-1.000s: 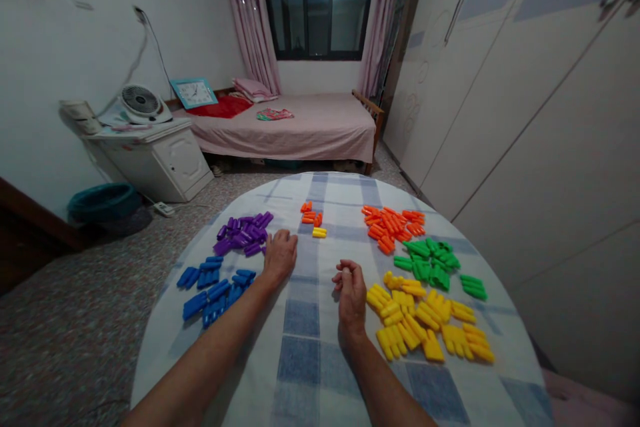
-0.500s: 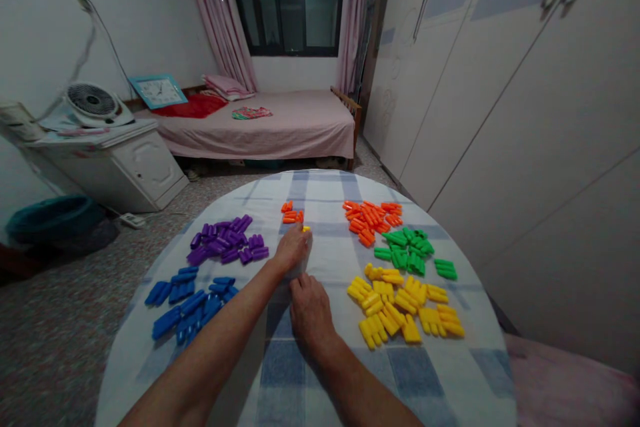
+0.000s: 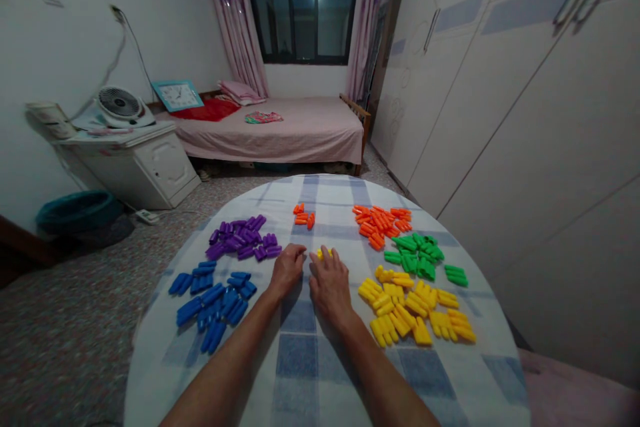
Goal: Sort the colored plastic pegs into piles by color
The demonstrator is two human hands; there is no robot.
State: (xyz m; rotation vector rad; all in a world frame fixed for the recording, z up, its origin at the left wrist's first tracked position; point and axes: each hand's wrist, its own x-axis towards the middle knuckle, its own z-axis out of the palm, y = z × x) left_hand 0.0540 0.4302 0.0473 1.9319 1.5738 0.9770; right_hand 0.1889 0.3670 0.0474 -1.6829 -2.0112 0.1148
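My left hand [image 3: 287, 269] rests on the checked tablecloth [image 3: 310, 373] with its fingers curled under; what they hold, if anything, is hidden. Right beside it, my right hand [image 3: 330, 281] lies knuckles up, its fingertips closed over a small yellow piece [image 3: 323, 253]. Coloured plastic pieces lie sorted in heaps around the hands. Purple pieces [image 3: 243, 238] and blue pieces [image 3: 215, 297] are to the left. A small orange group [image 3: 303, 215] lies ahead. A larger orange heap [image 3: 381, 221], green pieces [image 3: 417, 255] and yellow pieces [image 3: 415, 307] are to the right.
The round table stands in a bedroom. A bed [image 3: 280, 128] is straight ahead under a dark window. A white cabinet [image 3: 150, 163] with a fan [image 3: 120, 105] is at the left, a teal basin [image 3: 75, 210] on the floor. White wardrobe doors [image 3: 525, 120] line the right side.
My left hand reached forward to the yellow piece by the small orange group and drew back toward me. My right hand moved left to meet it; the yellow piece now lies at its fingertips.
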